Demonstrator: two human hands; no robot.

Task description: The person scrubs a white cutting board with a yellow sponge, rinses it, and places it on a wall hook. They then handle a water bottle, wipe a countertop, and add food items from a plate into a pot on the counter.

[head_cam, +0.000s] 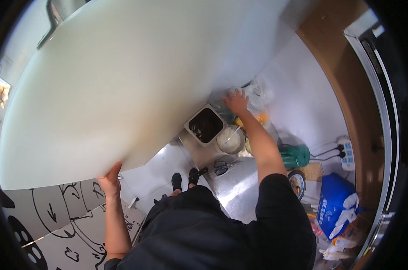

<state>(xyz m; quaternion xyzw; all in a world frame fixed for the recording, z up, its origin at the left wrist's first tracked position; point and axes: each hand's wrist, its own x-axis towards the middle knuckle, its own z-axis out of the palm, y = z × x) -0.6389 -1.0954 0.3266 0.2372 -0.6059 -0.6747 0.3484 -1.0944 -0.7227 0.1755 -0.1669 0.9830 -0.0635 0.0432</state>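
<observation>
A large smooth white panel [89, 101] fills the upper left, close to the camera. My left hand [110, 184] holds its lower edge, the thumb in sight and the other fingers hidden. Farther forward, my right hand [237, 103] reaches over clear plastic bags [256, 96] with its fingers spread. Contact with the bags cannot be told for sure. Beside that hand is a square metal container [205, 125] with dark contents. Nearer to me is a round tub of white food [229, 139] with a spoon in it. Something yellow and orange [263, 118] lies partly behind my right forearm.
Black-handled scissors [220, 167] lie on the metal counter [239, 189]. A green cylindrical container [295, 156] stands right of my arm, near a power strip [346, 154] with two plugs. Farther right are a round dish [296, 184] and a blue bag [337, 206].
</observation>
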